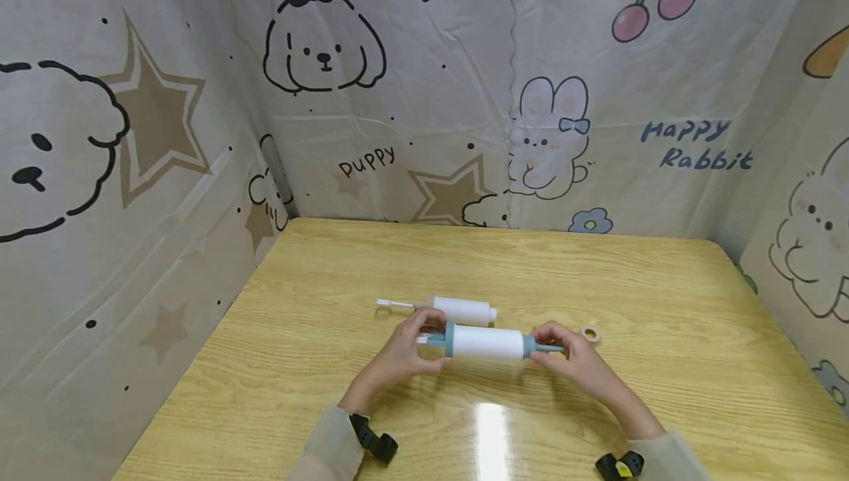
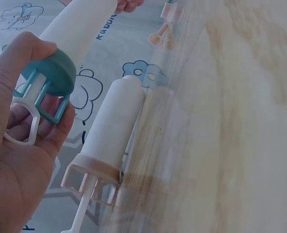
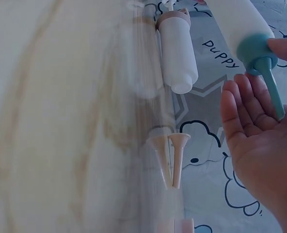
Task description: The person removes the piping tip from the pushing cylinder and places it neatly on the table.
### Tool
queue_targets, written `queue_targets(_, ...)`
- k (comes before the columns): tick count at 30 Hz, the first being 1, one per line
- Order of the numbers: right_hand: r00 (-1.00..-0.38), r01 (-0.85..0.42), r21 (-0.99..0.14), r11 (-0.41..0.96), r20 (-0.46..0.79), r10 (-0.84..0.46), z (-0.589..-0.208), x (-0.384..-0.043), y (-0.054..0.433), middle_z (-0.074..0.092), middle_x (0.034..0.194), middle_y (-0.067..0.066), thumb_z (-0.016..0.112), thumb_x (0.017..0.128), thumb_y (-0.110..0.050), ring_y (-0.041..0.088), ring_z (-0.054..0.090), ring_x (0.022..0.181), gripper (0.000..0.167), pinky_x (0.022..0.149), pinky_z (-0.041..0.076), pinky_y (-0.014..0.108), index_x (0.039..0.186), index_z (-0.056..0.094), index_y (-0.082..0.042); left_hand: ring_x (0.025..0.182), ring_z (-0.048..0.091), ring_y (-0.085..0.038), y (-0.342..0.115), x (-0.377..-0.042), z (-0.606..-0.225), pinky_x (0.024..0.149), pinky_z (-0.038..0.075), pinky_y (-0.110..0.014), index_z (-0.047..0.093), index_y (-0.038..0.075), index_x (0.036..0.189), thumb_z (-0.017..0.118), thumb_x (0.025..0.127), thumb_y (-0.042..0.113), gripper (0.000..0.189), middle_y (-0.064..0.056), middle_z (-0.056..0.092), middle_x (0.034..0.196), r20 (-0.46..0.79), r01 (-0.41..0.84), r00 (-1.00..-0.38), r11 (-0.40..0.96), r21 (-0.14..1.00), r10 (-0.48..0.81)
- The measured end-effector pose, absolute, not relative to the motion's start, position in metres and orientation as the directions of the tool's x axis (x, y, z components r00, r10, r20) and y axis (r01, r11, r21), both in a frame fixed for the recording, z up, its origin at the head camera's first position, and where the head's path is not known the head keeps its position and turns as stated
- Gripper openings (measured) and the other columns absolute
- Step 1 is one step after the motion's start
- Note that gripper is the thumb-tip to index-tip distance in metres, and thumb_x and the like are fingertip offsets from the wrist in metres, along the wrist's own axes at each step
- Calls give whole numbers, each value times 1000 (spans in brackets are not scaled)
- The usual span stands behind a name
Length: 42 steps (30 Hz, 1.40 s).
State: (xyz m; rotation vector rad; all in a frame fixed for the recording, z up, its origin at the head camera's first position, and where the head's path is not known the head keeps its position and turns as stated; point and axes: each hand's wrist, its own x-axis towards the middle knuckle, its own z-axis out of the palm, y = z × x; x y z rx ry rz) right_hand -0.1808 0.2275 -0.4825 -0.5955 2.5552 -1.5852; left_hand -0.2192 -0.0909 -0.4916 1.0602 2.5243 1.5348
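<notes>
Held level above the table is a large piping syringe [image 1: 488,342] with a white barrel, a teal collar and a teal nozzle. My left hand [image 1: 398,352] grips its collar end, thumb on the collar [image 2: 54,70] and fingers around the teal handle loops beside the white plunger ring [image 2: 36,127]. At the other end, my right hand [image 1: 577,363] holds the teal end cap [image 3: 255,51] between thumb and fingers. The thin nozzle [image 3: 273,90] points down across that palm. Just behind lies a second syringe [image 1: 464,310], white with a peach collar, its plunger drawn out to the left.
A peach ring [image 1: 589,334] lies just beyond the right hand. A peach cone nozzle [image 3: 180,158] appears past the second syringe's tip in the right wrist view. Printed fabric walls [image 1: 424,98] enclose the wooden table [image 1: 318,267] at the back and sides.
</notes>
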Motion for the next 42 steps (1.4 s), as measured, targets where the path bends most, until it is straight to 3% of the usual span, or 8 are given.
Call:
queue_targets(10,-837,-540,-722,433,409,-364,-486,-180,223,63,103,-1,74,85,-3,-2,57,96,32,84,53,21,111,59,-13,107,62,-22,-91,-219,-493,97,54,-31,48,8,124,78,78,2,55,-10,58,117,310,523,-779,293,800,545)
queue_targets(21,-767,-639,-578,508,522,-372,-487,-181,220,61,103,-2,83,73,1,1,56,93,45,80,54,22,109,59,-12,108,62,-24,-93,-219,-492,97,54,-33,48,8,124,78,79,4,55,-11,59,118,308,527,-775,295,797,551)
queue_targets(25,-783,-622,-609,492,493,-379,-487,-181,221,62,107,1,81,76,-1,0,56,97,43,82,55,25,112,58,-5,108,62,-24,-93,-219,-491,97,54,-32,48,7,124,78,78,3,55,-12,59,117,311,528,-776,294,797,549)
queue_targets(28,-852,-517,-728,451,385,-355,-486,-181,222,62,108,3,70,89,-6,1,56,97,29,82,54,26,115,58,-2,108,62,-24,-93,-219,-491,98,54,-32,48,7,123,78,77,2,55,-12,59,116,318,529,-776,287,799,546)
queue_targets(30,-899,-416,-799,434,290,-328,-486,-181,223,63,103,4,57,98,-11,2,57,92,14,79,54,26,110,60,-3,107,62,-24,-93,-219,-492,97,54,-32,49,7,123,78,77,2,55,-11,58,116,322,530,-775,282,800,543)
queue_targets(33,-939,-290,-857,425,170,-298,-486,-182,223,65,89,6,44,105,-18,6,58,80,25,70,53,27,94,63,-6,107,62,-23,-93,-219,-492,97,55,-32,48,7,123,78,78,3,54,-11,58,116,325,533,-773,280,798,545)
queue_targets(37,-949,-222,-882,415,97,-301,-484,-182,221,65,83,12,48,104,-21,9,59,76,29,69,53,26,86,62,-4,108,62,-23,-93,-219,-491,98,54,-31,48,7,123,78,78,4,55,-11,58,116,318,528,-774,281,801,547)
queue_targets(42,-945,-225,-889,399,101,-310,-482,-179,221,66,98,10,55,100,-18,5,62,87,18,78,56,26,102,63,-2,107,61,-22,-94,-218,-491,98,54,-31,49,7,123,78,78,3,55,-11,58,116,318,523,-779,281,805,540)
